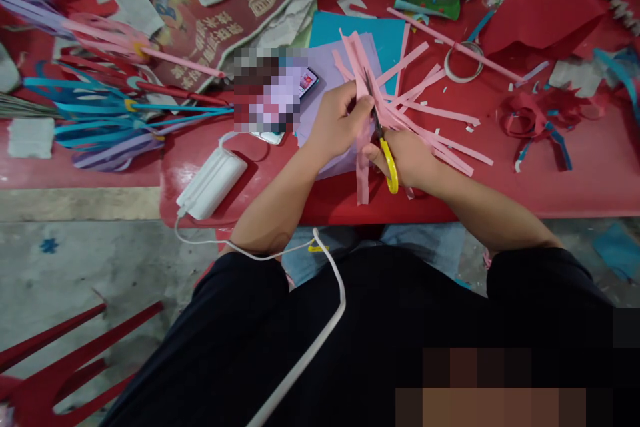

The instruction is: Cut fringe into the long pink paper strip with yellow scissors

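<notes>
1. Long pink paper strips (356, 57) fan out above lilac paper sheets (323, 67) on the glossy red table (525, 187).
2. The left hand (337, 117) pinches them, fingers closed.
3. I see the right hand (410, 159) curled round yellow-handled metal scissors (384, 149), blades among the strips.
4. Beyond lies a flat teal sheet (350, 28).

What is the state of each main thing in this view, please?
left hand: closed on pink strips
right hand: closed on scissors
scissors: held, blades among pink strips
pink strips: cut, partly fanned out
phone: screen lit
white device: cable attached
blue sheet: flat, partly covered
tape roll: lying flat
</notes>
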The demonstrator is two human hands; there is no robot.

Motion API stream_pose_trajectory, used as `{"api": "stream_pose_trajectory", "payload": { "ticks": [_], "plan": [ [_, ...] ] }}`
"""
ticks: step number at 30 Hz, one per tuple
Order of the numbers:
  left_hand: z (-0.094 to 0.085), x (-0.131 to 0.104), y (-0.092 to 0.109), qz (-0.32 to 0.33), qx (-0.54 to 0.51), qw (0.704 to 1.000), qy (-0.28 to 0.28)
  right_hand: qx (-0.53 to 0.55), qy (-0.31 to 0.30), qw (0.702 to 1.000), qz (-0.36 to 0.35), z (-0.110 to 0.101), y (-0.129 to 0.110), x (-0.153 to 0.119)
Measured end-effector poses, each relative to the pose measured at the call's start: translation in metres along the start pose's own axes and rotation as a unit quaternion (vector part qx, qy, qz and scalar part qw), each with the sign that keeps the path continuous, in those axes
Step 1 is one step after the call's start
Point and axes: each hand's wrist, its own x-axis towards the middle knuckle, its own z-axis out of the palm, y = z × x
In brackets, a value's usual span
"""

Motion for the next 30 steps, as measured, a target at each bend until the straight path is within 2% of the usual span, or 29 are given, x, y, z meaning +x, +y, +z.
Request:
{"api": "stream_pose_trajectory", "payload": {
  "ticks": [11, 15, 21, 26, 30],
  "plan": [
    [0.0004, 0.0018, -0.0030, -0.024, -0.046, 0.999, 0.011, 0.044, 0.023, 0.999, -0.009, 0.0056, 0.0027, -0.0007],
    [0.0009, 0.0021, -0.0030, -0.008, -0.053, 0.999, 0.012, 0.060, 0.023, 0.998, -0.003, 0.0047, 0.0017, -0.0011],
    [-0.0008, 0.0040, -0.0054, -0.016, -0.056, 0.998, 0.018, -0.014, 0.018, 0.999, 0.030, 0.0057, -0.0006, 0.0011],
    [0.0007, 0.0041, -0.0083, -0.018, -0.061, 0.998, 0.030, -0.010, 0.022, 0.999, 0.023, 0.0073, -0.0001, 0.0022],
    [0.0013, 0.0028, -0.0018, -0.042, -0.071, 0.996, 0.030, -0.003, 0.021, 0.999, 0.028, 0.0071, 0.0011, 0.0030]
  ]
}}
